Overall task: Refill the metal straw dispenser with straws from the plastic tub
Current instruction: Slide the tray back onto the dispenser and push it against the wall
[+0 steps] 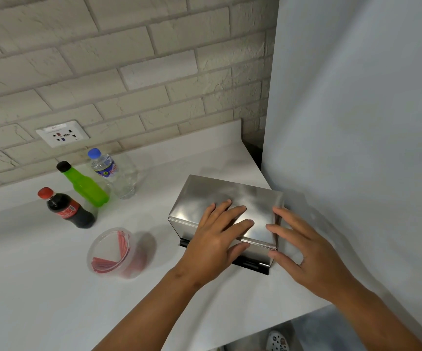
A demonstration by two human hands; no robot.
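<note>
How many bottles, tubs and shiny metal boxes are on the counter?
Bottles: 3 (cola bottle, green bottle, water bottle)
Plastic tub with red straws: 1
Metal straw dispenser: 1
Total: 5

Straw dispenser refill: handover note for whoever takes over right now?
Left hand: flat on the lid of the metal straw dispenser, holding nothing.
Right hand: open, at the dispenser's right front corner, holding nothing.
Dispenser: on the white counter, lid shut.
Plastic tub: left of the dispenser, open, red straws inside.
Done: no straws moved, as far as shows.
Left: open the lid, load the straws, close it.
</note>
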